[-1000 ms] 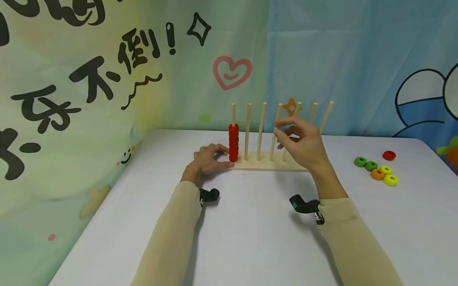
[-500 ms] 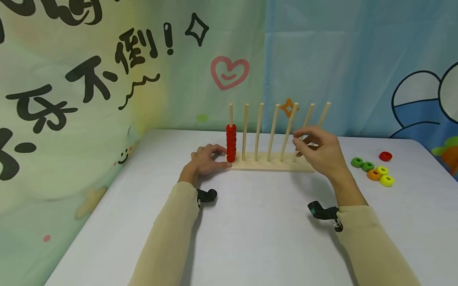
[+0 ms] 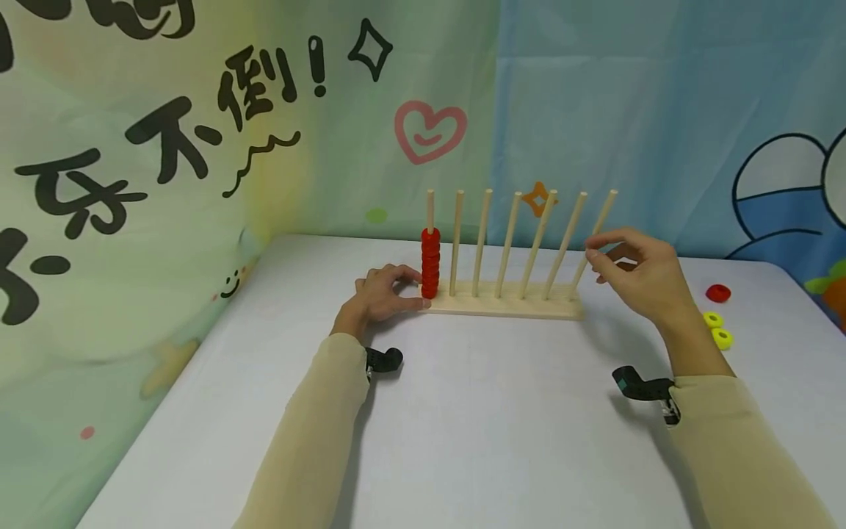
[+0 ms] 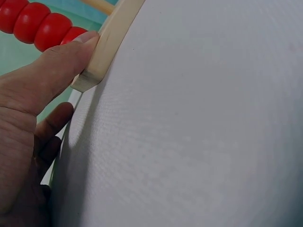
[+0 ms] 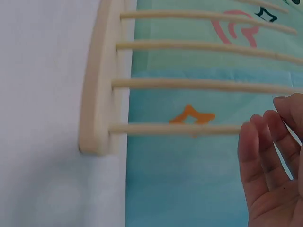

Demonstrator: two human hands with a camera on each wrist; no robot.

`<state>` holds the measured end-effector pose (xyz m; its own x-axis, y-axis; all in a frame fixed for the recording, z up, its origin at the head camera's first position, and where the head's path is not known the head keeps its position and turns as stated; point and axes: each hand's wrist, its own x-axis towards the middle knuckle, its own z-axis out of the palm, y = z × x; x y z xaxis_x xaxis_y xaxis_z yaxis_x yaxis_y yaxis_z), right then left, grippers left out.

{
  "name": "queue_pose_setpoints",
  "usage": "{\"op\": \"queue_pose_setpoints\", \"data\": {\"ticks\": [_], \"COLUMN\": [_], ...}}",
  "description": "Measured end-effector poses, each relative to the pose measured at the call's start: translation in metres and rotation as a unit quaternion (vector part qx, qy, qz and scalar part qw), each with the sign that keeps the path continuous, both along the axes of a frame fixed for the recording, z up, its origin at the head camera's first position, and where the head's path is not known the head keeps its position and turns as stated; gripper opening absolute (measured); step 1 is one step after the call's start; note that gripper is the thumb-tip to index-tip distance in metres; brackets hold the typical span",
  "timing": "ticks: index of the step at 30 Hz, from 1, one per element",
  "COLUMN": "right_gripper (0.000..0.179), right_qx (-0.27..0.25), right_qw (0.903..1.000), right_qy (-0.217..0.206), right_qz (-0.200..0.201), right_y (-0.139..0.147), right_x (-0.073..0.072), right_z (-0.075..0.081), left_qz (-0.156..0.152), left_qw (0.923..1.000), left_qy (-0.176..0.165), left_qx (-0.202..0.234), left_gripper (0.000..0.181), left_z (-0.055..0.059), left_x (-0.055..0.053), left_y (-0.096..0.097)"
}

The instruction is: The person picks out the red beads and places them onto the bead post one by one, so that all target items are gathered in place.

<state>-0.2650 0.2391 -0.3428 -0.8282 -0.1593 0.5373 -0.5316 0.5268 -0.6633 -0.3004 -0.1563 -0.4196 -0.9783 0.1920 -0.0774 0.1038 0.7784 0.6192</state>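
A wooden peg rack (image 3: 502, 308) with several upright pegs stands on the white table. Red beads (image 3: 430, 264) are stacked on its leftmost peg; the other pegs carry none. My left hand (image 3: 380, 300) holds the rack's left end, its thumb (image 4: 71, 56) on the base beside the lowest bead and its forefinger round behind the stack in the head view. My right hand (image 3: 644, 275) is raised by the rightmost peg (image 3: 595, 235), with nothing between its fingers. In the right wrist view its fingers (image 5: 248, 146) are fairly straight, near a peg's upper end; contact is unclear.
A loose red bead (image 3: 718, 293) and two yellow beads (image 3: 722, 339) lie on the table right of my right hand. A printed cloth (image 3: 621, 110) hangs behind the table. Each wrist bears a small black camera.
My right hand has moved right along the pegs, from the middle ones to the last. It now hides the green and orange beads. The left hand keeps its place on the rack.
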Motion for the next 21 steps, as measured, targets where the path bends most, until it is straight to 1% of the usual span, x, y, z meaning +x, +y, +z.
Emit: {"op": "queue_pose_setpoints", "data": {"ticks": [2,4,9,11,18,21], "right_gripper": [0.021,0.022,0.022,0.023,0.032,0.036], "right_qx": [0.004,0.007,0.022,0.032,0.054,0.079], "right_qw": [0.9999,0.9997,0.9977,0.9963,0.9899,0.9862], "right_qy": [-0.004,-0.009,-0.034,-0.043,-0.089,-0.098], "right_qz": [-0.012,-0.020,-0.054,-0.067,-0.097,-0.108], "right_y": [0.010,0.018,0.031,0.036,0.059,0.070], "right_x": [-0.007,-0.011,-0.013,-0.014,-0.019,-0.023], "right_z": [-0.005,-0.008,-0.013,-0.015,-0.024,-0.026], "left_qz": [-0.002,-0.002,0.000,0.001,0.003,0.001], "left_qw": [1.0000,1.0000,1.0000,1.0000,0.9999,0.9999], "left_qy": [-0.003,-0.002,0.001,-0.004,-0.003,-0.006], "left_qx": [-0.001,-0.004,-0.006,-0.005,-0.012,-0.012], "left_gripper": [0.050,0.050,0.051,0.051,0.052,0.053], "left_z": [-0.001,-0.001,0.000,0.000,0.001,0.001], "left_x": [0.000,-0.001,-0.001,-0.002,-0.002,-0.003], "left_y": [0.000,0.000,0.001,0.001,0.000,-0.001]}}
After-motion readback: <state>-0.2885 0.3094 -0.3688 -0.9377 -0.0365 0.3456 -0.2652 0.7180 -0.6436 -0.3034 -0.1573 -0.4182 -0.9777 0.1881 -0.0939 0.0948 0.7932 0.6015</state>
